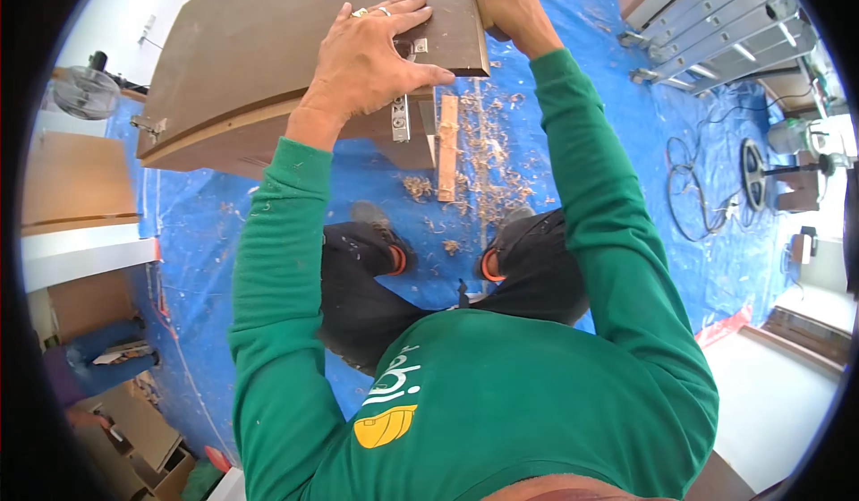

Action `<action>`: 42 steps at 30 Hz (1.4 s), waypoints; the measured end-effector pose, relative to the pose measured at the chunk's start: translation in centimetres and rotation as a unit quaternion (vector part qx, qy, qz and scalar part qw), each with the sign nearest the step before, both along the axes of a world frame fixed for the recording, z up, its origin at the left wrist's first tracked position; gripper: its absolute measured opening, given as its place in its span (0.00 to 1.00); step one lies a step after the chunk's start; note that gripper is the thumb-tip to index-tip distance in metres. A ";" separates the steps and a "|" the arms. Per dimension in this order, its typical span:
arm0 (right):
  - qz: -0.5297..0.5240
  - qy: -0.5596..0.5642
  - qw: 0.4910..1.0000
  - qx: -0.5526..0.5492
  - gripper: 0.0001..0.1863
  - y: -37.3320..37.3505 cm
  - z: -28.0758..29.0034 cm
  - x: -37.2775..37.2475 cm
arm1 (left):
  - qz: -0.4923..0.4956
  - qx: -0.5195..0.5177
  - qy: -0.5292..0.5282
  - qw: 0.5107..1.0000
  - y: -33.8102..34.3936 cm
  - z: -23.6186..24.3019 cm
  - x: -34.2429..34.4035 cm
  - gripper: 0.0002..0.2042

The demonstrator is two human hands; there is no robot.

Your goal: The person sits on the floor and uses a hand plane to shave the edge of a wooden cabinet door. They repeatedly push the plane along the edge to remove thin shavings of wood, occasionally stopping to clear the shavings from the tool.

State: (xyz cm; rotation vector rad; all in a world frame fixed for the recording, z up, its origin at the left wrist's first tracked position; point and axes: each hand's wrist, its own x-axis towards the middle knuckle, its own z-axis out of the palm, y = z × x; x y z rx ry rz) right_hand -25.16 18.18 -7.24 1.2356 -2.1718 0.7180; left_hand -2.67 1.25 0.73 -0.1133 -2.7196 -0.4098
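A brown wooden panel [259,45], like a cabinet door, lies flat in front of me on a brown cabinet box [242,143]. My left hand [362,63] rests on it with the fingers spread and the thumb toward the near edge. Beside that thumb, a metal hinge [400,118] hangs past the edge, and another hinge [148,127] sits at the panel's left corner. At the right edge my right hand [512,4] is closed, fingers curled round something tan beneath it. The top of the picture cuts that hand off, so what it grips cannot be made out.
Blue plastic sheeting [626,125] covers the floor. Curled wood shavings [483,143] lie around a wooden strip [447,148] near my feet. To the right are an aluminium ladder [725,27] and a looped black cable [684,188]. Another person [89,367] is at the lower left.
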 end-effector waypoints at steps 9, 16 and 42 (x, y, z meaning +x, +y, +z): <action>0.033 -0.196 0.978 -0.068 0.23 7.8 2.3 18.4 | 0.034 -0.009 -0.021 0.999 0.2 -0.1 1.0 0.43; -0.003 -0.444 0.888 -0.121 0.34 4.1 5.0 13.2 | 0.014 0.003 -0.053 0.998 0.9 3.8 2.8 0.40; -0.072 -0.683 0.664 -0.296 0.42 19.2 -0.6 29.8 | 0.018 -0.003 -0.059 0.998 -0.2 0.2 0.6 0.41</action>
